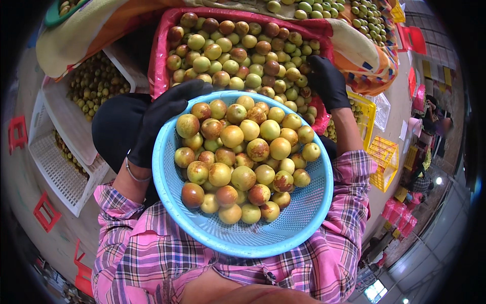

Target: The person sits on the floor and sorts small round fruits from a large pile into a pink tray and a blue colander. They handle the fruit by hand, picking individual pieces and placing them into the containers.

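A round light-blue plastic basket (243, 244) full of yellow-green and reddish-brown jujubes (243, 178) rests in front of my body. My left hand (169, 114), in a black glove, is closed on its upper left rim, the fingers together along the far edge. Beyond the basket stands a crate lined with pink-red plastic (158, 55), heaped with more jujubes (243, 53). At the crate's right side my right hand (328, 83), also black-gloved, bends its fingers down onto the fruit. Its fingertips are hidden, and what they hold cannot be made out.
White plastic crates (66, 172) with jujubes stand at the left. Yellow crates (385, 158) are on the right. Patterned cloth (354, 43) surrounds the pink-lined crate, with greener fruit beyond. Red plastic stools (46, 212) stand on the floor. Other people (438, 124) are far right.
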A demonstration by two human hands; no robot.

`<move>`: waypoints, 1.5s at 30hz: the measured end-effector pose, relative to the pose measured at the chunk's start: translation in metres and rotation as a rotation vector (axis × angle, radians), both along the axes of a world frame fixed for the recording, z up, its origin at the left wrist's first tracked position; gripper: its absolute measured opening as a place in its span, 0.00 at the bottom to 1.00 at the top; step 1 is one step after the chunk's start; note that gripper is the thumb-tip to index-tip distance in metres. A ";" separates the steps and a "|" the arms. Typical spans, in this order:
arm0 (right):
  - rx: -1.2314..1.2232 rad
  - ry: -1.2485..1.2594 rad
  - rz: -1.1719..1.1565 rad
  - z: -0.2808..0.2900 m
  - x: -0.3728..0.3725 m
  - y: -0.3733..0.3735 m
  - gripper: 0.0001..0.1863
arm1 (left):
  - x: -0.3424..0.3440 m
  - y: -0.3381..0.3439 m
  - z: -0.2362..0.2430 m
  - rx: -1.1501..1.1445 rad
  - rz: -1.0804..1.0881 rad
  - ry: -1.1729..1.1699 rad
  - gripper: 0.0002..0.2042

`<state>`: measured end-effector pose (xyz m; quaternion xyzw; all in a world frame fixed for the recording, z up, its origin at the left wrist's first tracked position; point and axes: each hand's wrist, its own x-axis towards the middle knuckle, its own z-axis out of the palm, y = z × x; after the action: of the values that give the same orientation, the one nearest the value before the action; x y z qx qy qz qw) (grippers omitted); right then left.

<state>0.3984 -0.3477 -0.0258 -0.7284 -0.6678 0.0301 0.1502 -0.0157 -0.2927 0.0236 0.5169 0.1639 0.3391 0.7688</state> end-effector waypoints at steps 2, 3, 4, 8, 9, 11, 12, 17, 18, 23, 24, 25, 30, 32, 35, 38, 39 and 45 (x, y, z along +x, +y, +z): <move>-0.054 -0.080 0.023 0.002 -0.001 0.005 0.15 | 0.000 0.000 0.001 0.156 -0.002 0.022 0.16; -0.067 -0.087 0.018 0.003 -0.001 0.006 0.15 | 0.001 -0.001 0.007 0.159 0.002 0.042 0.17; -0.080 -0.095 0.014 0.005 -0.001 0.007 0.14 | 0.001 -0.001 0.006 0.194 0.005 0.025 0.17; -0.172 -0.049 -0.058 0.011 -0.002 0.008 0.13 | -0.002 0.001 -0.008 0.194 -0.002 -0.047 0.17; -0.154 -0.058 -0.038 0.008 0.004 0.007 0.13 | -0.001 0.003 -0.004 0.036 -0.021 0.008 0.16; -0.119 -0.069 0.006 0.003 0.008 0.005 0.13 | -0.001 0.004 -0.005 -0.052 -0.041 0.008 0.14; -0.110 -0.022 -0.016 0.006 0.005 0.005 0.15 | -0.002 0.005 -0.011 0.020 -0.043 -0.046 0.14; -0.164 0.183 0.115 0.044 -0.025 0.011 0.22 | -0.005 0.001 -0.014 -0.100 -0.012 -0.055 0.17; -0.139 0.171 0.156 0.041 -0.032 0.006 0.23 | -0.005 0.001 -0.013 -0.177 -0.012 -0.033 0.18; -0.040 -0.005 0.095 0.025 -0.040 0.014 0.23 | 0.005 -0.001 0.011 -0.385 -0.001 0.093 0.25; -0.020 0.039 0.042 0.025 -0.039 0.018 0.22 | 0.004 0.000 0.005 -0.388 -0.010 0.094 0.22; 0.011 0.023 0.020 0.022 -0.039 0.023 0.22 | 0.001 -0.001 0.002 -0.272 0.004 0.064 0.21; -0.061 0.031 -0.144 0.007 -0.032 0.039 0.20 | -0.003 0.003 -0.009 -0.094 -0.028 0.029 0.16; -0.121 0.118 -0.165 0.006 -0.029 0.041 0.19 | -0.001 0.003 -0.004 -0.100 -0.028 0.028 0.17; -0.208 0.406 -0.175 0.007 -0.022 0.041 0.20 | -0.002 0.003 -0.005 -0.141 -0.046 0.031 0.17; -0.361 0.721 -0.203 0.009 -0.012 0.046 0.22 | 0.000 0.002 -0.002 -0.320 -0.023 0.014 0.21; -0.340 0.730 -0.166 0.001 -0.004 0.044 0.22 | 0.000 0.002 -0.002 -0.400 -0.007 0.005 0.23; -0.089 0.043 -0.157 -0.001 -0.007 0.039 0.15 | -0.001 -0.001 -0.015 -0.062 -0.003 -0.122 0.20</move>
<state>0.3917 -0.3084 -0.0273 -0.7838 -0.6032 0.0635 0.1337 -0.0170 -0.2937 0.0084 0.4714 0.1263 0.3635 0.7935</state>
